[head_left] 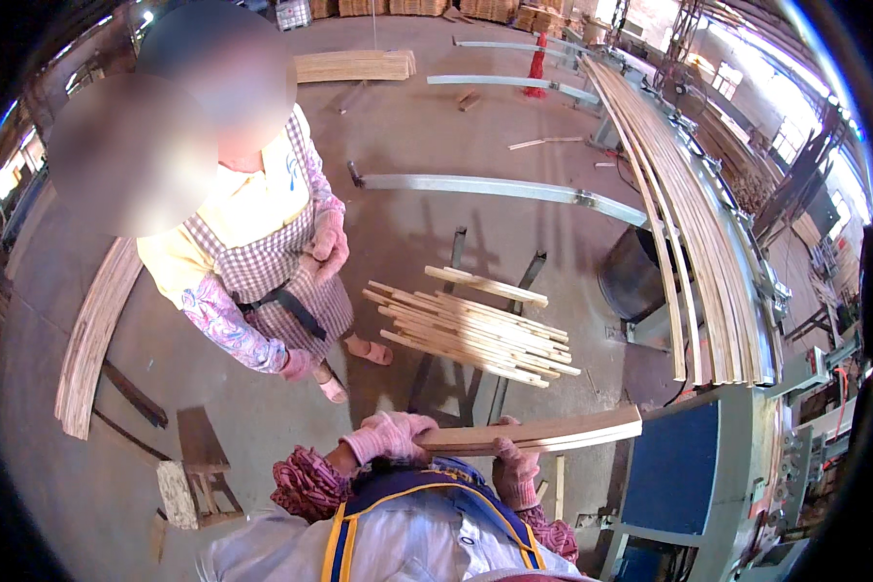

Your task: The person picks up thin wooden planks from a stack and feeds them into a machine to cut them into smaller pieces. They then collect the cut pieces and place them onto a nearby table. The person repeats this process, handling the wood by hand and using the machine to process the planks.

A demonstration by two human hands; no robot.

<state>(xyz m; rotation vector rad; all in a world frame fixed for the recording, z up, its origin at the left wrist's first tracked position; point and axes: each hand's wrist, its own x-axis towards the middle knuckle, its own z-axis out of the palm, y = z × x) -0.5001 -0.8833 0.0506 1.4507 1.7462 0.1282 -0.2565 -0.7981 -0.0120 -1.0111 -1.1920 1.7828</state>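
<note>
Level in front of my waist are a few wooden strips [563, 433], stacked flat against each other. My left hand [390, 436], in a pink glove, is closed around their left end. Farther along, my right hand [515, 464], gloved as well, grips them from below near the middle, and the right part sticks out beyond it. Past the strips, a loose pile of pale wooden sticks [475, 330] rests across two dark metal rails.
A person in a checked apron [291, 262] stands at front left. Long wooden boards [689, 242] lie on the machine line at right, beside a blue machine panel [667, 468] and a dark drum [635, 276]. A metal beam [495, 186] crosses ahead. At left is a wooden stool [177, 495].
</note>
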